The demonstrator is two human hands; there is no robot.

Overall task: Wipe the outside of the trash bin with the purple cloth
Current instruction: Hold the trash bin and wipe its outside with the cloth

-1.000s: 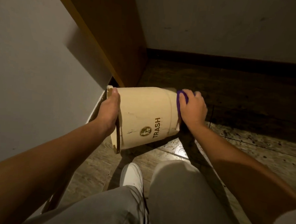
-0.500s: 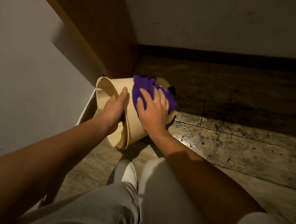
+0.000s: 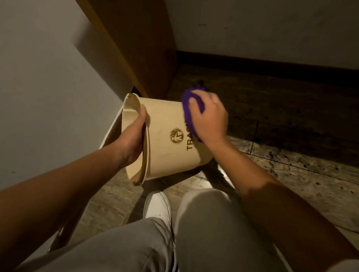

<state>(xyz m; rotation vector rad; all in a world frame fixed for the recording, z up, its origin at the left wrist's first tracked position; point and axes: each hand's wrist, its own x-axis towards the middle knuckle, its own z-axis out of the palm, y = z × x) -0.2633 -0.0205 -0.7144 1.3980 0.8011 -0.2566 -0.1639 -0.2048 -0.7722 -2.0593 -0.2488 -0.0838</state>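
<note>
A beige trash bin (image 3: 166, 122) with a gold logo and the word TRASH lies tipped on its side above the wooden floor, mouth facing left toward me. My left hand (image 3: 133, 137) grips its rim, thumb outside and fingers inside. My right hand (image 3: 209, 118) presses the purple cloth (image 3: 188, 109) against the bin's outer wall near its base end, covering the last letters of the word. Most of the cloth is hidden under my palm.
A pale wall (image 3: 42, 76) stands close on the left and a brown wooden panel (image 3: 133, 40) rises behind the bin. Dark skirting (image 3: 282, 68) runs along the far wall. My grey-trousered knees (image 3: 200, 230) and a white shoe (image 3: 158, 205) sit below the bin.
My right hand slid the cloth from the bin's middle toward its base end. The bin turned, so the logo and lettering show again.
</note>
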